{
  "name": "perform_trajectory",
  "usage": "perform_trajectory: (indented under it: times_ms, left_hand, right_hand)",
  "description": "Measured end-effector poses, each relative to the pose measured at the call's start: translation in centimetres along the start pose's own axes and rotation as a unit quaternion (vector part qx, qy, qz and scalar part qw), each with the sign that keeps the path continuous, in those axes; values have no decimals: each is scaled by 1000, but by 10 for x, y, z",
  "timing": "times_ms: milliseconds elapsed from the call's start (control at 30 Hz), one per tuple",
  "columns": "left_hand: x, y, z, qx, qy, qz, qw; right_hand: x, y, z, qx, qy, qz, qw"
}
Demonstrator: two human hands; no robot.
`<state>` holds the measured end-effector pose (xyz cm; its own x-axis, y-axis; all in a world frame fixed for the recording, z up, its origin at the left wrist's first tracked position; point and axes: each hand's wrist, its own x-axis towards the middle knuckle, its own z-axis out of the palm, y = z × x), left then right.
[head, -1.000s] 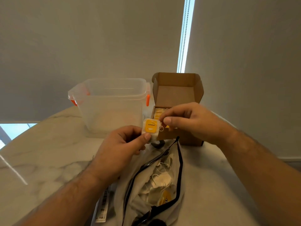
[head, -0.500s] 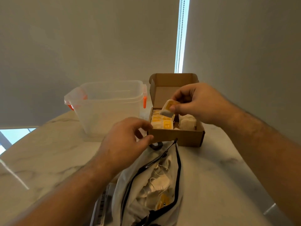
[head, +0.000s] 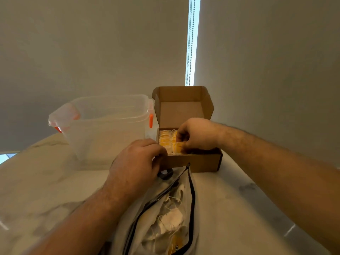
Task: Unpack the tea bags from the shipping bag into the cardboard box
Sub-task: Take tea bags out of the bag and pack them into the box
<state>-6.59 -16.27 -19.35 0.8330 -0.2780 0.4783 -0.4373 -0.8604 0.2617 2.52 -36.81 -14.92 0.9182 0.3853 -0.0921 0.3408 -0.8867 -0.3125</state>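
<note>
Two hands meet at the centre of the frame over a pale marble table (head: 36,181). Behind them, left of centre, stands a clear plastic tub (head: 106,129) with orange latches. Grey roller blinds (head: 92,52) fill the upper frame, with a bead chain (head: 191,41) hanging in the bright gap between them.

The left hand (head: 136,162) lies in front of the near left corner of the cardboard box (head: 195,161) and hides it. Its fingers are curled close together; whether they grip the box wall cannot be told. The right hand (head: 199,135) reaches into the box from the right and covers its right half. Its thumb and curled fingertips pinch a tea bag (head: 178,145) with a yellow tag, low inside the box by the near wall.

The box stands just right of the tub with its lid flap upright. Rows of yellow-tagged tea bags (head: 164,139) fill its visible left half. Below it, at lower centre, the shipping bag (head: 184,192) lies with its black zip open, holding a heap of loose tea bags (head: 171,219) and strings. A dark ring (head: 165,174) lies between bag and box.
</note>
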Motion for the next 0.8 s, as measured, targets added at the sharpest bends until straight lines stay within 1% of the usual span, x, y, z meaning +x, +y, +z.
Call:
perform_trajectory:
  times_ms: [100,233,433,500,733,800]
  left_hand:
    - [-3,1,2,-7,4,6,1000]
    - [-6,-3,5,-27,5,-2,1000]
    - [-6,-4,6,-46,6,-6,999]
    - [-6,-4,6,-52,7,-9,999]
    - [-7,-3,7,-65,7,-12,998]
    - [-7,-3,6,-67,8,-10,998]
  right_hand:
    - [6,-4,8,-10,18,4,1000]
    - [6,-3,11,-31,51,-24,998]
    - [0,-2,1,-48,-18,-51,997]
    - [1,-2,4,-69,-23,-58,996]
    - [8,-7,17,-143,38,-73,986]
    - [7,-8,17,-171,44,-78,981]
